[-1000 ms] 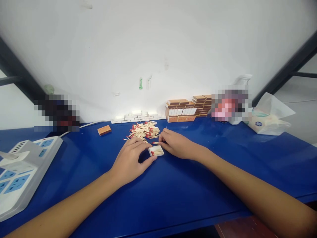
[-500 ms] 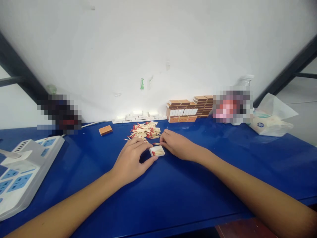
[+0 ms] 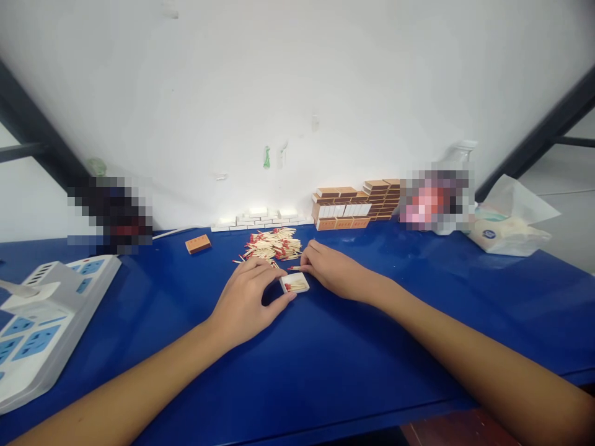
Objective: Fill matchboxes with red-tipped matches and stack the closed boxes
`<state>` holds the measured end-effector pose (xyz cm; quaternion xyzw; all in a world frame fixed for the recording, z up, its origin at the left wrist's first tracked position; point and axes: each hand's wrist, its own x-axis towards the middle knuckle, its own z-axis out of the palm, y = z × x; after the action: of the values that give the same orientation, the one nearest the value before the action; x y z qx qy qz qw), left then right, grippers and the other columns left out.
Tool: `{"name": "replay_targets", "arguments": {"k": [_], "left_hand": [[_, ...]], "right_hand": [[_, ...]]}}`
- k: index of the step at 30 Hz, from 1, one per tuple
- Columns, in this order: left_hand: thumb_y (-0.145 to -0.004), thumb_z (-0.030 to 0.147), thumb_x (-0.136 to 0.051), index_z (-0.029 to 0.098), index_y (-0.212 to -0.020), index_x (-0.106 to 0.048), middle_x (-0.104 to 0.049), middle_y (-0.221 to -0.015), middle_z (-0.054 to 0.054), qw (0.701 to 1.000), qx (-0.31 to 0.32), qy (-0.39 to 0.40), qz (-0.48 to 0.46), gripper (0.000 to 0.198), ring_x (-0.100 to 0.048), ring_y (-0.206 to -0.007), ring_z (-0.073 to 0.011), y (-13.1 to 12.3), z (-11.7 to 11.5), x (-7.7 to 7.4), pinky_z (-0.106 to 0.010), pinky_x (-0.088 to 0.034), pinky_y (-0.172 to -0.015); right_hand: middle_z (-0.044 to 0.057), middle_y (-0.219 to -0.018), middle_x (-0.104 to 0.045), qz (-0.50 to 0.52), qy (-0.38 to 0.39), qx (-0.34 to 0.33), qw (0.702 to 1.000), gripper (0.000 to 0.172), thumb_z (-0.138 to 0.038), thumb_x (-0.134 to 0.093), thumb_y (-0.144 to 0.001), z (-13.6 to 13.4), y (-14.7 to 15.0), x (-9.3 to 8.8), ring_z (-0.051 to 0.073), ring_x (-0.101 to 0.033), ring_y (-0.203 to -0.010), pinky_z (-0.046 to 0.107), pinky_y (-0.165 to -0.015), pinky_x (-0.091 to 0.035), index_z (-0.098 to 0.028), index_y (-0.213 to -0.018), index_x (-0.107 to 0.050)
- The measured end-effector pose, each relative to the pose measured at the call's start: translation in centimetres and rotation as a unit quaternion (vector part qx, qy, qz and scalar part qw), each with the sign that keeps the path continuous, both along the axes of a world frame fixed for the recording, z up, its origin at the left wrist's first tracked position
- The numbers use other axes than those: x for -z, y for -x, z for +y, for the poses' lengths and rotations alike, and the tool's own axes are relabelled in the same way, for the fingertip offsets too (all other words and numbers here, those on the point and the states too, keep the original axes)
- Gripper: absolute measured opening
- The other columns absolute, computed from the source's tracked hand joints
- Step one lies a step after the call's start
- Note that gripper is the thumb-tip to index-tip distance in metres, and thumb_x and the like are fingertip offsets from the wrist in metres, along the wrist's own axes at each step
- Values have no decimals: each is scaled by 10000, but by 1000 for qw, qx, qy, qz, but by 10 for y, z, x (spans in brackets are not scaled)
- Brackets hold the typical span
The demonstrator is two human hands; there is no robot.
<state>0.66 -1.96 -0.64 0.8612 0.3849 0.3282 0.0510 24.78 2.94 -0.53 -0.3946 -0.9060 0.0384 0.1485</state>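
A small white matchbox tray (image 3: 303,288) with several red-tipped matches (image 3: 294,287) inside rests on the blue table. My left hand (image 3: 248,297) grips its left end between thumb and fingers. Just beyond the tray's right corner, my right hand (image 3: 332,268) pinches matches by their plain ends, their red heads pointing left; how many cannot be made out. Behind both hands lies a loose heap of matches (image 3: 272,243), heads turned various ways. Part of the heap's near edge is hidden by my left fingers.
White trays (image 3: 260,220) are stacked along the wall, with brown matchboxes (image 3: 343,223) piled to their right. One closed matchbox (image 3: 198,244) lies left of the heap. A large power strip (image 3: 69,347) occupies the left side; a tissue pack (image 3: 509,235) stands far right.
Almost nothing differs. Both hands keep the same grips and places, and the tray stays where it was.
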Motion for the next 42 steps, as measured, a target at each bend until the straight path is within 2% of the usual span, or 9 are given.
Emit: {"name": "replay_targets", "arguments": {"k": [9,16,22,30,42], "left_hand": [[-917,367,-735,203,-1088,-717,-746,-988,-55,1000,-18,-11,-3,237,-616,-1002,-256,1,0,0,-455,-529,-922],[-915,361,-739,191,-1106,-722,-751,-994,-57,1000,-23,-13,-8,256,-609,-1001,-254,1,0,-1,-450,-536,-903],[-912,363,-746,199,-1098,-718,-747,-971,-56,1000,-9,-16,-8,249,-625,-982,-254,1,2,0,-455,-533,-915],[-911,367,-753,197,-1104,-706,-730,-980,-61,1000,0,-11,-3,262,-623,-1007,-251,2,2,2,-448,-535,-923],[-919,382,-742,187,-1099,-707,-732,-996,-64,1000,-2,-5,3,267,-618,-1025,-251,1,3,2,-441,-535,-917]], "right_hand": [[80,-1046,-594,51,48,42,997,153,-276,-459,-1063,-4,-5,-16,200,-597,-877,337,-797,-489,-196,-982,-560],[65,-1026,-575,95,87,9,992,169,-280,-437,-1068,-19,1,-29,179,-574,-850,322,-769,-483,-201,-974,-552],[64,-1045,-575,68,99,-23,992,163,-253,-453,-1080,-26,9,-25,179,-570,-881,307,-767,-458,-189,-971,-556],[76,-1055,-599,23,59,-14,998,115,-208,-513,-1059,-27,13,-22,176,-580,-847,300,-733,-439,-170,-981,-588],[73,-1062,-604,31,50,-31,998,91,-199,-522,-1051,-26,11,-18,169,-591,-848,292,-741,-453,-168,-1031,-606]]}}
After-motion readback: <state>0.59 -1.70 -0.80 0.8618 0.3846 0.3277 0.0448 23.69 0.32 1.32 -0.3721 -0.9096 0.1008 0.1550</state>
